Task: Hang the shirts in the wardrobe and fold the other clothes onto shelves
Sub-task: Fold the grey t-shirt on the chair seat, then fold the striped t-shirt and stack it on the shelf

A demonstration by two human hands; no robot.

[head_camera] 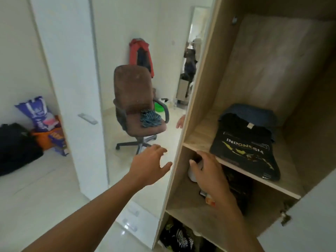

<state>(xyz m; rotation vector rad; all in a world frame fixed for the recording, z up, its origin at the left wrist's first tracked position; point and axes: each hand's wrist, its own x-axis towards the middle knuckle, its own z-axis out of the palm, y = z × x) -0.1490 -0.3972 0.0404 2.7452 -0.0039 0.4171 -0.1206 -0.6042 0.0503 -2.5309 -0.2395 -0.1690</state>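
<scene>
Left hand (149,166) is released, fingers spread, touching nothing. Right hand (209,171) bends over a white object (192,175); I cannot tell if it grips. Black shirt (245,148) lies lengthwise near-to-far, collar far.

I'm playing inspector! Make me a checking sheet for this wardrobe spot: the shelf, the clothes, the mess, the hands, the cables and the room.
Surface: wooden shelf, partly bare.
Job's things: folded black shirt atop a blue garment; striped cloth on the chair.
Clutter: white object on the lower shelf.
Hands: left hand open, empty; right hand reaches over the white object, grip unclear.
Cables: nothing seen.
Surroundings: red jacket, purple bag, black bag.
</scene>
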